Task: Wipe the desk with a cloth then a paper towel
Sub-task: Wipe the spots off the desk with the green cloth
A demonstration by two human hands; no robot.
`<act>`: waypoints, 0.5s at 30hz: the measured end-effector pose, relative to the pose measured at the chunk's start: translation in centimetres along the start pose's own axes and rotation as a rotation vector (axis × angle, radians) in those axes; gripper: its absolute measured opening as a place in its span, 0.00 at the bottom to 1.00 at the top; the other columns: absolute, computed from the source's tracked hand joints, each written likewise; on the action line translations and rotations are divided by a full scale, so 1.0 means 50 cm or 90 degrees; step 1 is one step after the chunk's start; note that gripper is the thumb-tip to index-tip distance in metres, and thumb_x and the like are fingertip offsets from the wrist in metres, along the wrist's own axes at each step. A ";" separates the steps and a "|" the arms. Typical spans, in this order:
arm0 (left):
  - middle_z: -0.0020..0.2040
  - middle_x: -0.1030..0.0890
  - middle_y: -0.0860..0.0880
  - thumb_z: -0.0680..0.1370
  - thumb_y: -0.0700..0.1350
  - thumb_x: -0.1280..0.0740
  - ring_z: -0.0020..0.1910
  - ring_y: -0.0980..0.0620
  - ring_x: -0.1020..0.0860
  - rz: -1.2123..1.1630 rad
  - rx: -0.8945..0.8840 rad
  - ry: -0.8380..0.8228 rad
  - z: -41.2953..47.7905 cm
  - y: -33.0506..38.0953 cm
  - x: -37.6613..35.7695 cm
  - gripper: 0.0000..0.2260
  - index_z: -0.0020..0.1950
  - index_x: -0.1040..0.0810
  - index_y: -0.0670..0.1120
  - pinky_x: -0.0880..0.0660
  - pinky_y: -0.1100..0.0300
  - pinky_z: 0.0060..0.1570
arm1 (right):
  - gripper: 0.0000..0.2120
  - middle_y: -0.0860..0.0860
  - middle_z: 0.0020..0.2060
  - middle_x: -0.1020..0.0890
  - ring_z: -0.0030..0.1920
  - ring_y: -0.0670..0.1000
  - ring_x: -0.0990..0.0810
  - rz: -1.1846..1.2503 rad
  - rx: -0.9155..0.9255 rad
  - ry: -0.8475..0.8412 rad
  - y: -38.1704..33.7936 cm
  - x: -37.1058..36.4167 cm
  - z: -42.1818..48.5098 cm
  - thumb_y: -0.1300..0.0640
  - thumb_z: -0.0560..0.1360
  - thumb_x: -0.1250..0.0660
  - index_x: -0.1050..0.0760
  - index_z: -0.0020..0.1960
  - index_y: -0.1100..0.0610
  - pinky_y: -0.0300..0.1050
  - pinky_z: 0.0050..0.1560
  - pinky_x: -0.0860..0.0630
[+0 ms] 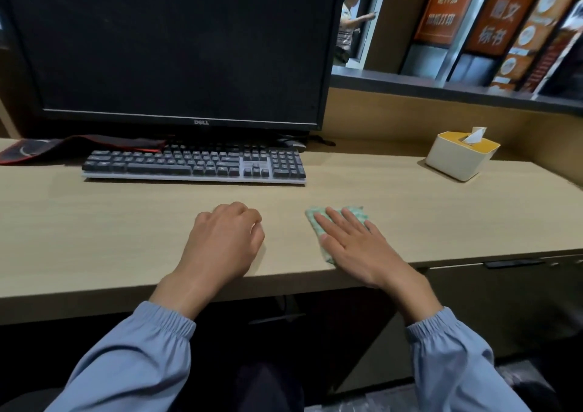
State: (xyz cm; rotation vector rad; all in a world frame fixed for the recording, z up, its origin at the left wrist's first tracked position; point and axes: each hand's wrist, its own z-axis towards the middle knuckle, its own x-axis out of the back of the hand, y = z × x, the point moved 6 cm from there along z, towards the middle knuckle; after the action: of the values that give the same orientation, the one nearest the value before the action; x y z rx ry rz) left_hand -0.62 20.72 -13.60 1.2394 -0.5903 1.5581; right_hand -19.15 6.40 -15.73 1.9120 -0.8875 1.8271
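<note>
Our right hand (pixel 353 244) presses the cloth (pixel 334 222) flat, fingers spread; left hand (pixel 225 238) loosely curled, holding nothing. Risk: cloth slides off the desk (pixel 94 238) edge nearby.

— What is the person wearing?
— Light blue long sleeves (pixel 132 367), each ending in a gathered elastic cuff (pixel 172 321) at the wrist.
— Anything on the hands?
— Both are bare: no rings, no watch.
</note>
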 end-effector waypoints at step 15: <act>0.62 0.20 0.55 0.85 0.53 0.43 0.61 0.51 0.23 -0.003 -0.001 -0.051 0.011 0.049 -0.028 0.14 0.62 0.20 0.55 0.30 0.51 0.60 | 0.26 0.41 0.81 0.60 0.81 0.48 0.65 -0.022 -0.042 0.037 -0.009 -0.006 -0.026 0.43 0.85 0.60 0.59 0.82 0.40 0.56 0.79 0.66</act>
State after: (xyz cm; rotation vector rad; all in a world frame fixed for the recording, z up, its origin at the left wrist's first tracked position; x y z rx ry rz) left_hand -2.66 18.80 -14.21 1.3053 -0.6398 1.5093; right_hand -19.86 7.63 -15.83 1.8135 -0.8791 1.8010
